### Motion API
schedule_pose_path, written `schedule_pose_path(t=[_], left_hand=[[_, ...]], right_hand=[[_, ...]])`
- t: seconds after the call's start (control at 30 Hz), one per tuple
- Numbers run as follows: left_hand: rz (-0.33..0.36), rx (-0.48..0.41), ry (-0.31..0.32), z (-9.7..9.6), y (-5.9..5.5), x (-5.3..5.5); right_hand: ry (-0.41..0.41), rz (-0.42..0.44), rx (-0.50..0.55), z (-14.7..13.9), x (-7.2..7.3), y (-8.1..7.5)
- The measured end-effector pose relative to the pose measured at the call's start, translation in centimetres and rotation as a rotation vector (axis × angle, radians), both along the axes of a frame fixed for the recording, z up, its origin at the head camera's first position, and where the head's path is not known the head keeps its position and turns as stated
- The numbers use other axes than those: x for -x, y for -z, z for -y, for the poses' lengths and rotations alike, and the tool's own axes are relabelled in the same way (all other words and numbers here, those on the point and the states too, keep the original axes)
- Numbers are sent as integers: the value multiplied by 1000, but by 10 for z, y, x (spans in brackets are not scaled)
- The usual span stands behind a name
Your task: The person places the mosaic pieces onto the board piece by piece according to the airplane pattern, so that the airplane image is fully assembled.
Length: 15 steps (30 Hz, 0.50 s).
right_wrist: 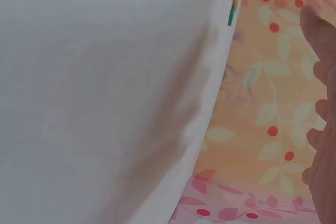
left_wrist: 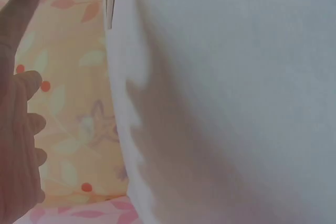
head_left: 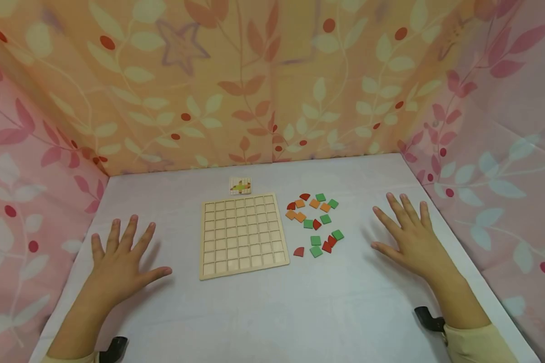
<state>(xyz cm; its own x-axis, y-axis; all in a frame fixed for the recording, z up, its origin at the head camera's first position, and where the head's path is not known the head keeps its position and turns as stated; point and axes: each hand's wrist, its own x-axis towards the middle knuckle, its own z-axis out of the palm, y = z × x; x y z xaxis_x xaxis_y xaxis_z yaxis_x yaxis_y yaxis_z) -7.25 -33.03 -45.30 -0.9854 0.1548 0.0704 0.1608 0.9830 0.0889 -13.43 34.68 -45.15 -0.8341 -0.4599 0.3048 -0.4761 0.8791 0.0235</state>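
Fingers spread, my left hand (head_left: pixel 120 269) hovers over the left side of the white table, holding nothing. My right hand (head_left: pixel 411 247) is spread the same way over the right side, also holding nothing. Between them lies a square wooden grid board (head_left: pixel 240 234), its cells all bare. Right of the board are scattered several flat pieces: green squares (head_left: pixel 315 240), orange squares (head_left: pixel 315 203) and red quarter-round pieces (head_left: pixel 298 251). Behind the board sits a small pattern card (head_left: pixel 240 186) with a green, yellow and red figure on a grid.
The white tabletop (head_left: pixel 263 317) is enclosed by a yellow floral curtain (head_left: pixel 254 91) at the back and pink floral curtains (head_left: pixel 504 166) at both sides. A black strap end (head_left: pixel 429 319) shows by each wrist.
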Motion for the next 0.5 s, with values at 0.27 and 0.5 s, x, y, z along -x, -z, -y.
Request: schedule_pose_path(t=[0.27,0.5], left_hand=[[-15,-51,8,-5,3,1],[-13,-146,47,-13,7,0]], right_hand=[[-11,17,47,12,3,-4],[-41,9,121,20,7,-1]])
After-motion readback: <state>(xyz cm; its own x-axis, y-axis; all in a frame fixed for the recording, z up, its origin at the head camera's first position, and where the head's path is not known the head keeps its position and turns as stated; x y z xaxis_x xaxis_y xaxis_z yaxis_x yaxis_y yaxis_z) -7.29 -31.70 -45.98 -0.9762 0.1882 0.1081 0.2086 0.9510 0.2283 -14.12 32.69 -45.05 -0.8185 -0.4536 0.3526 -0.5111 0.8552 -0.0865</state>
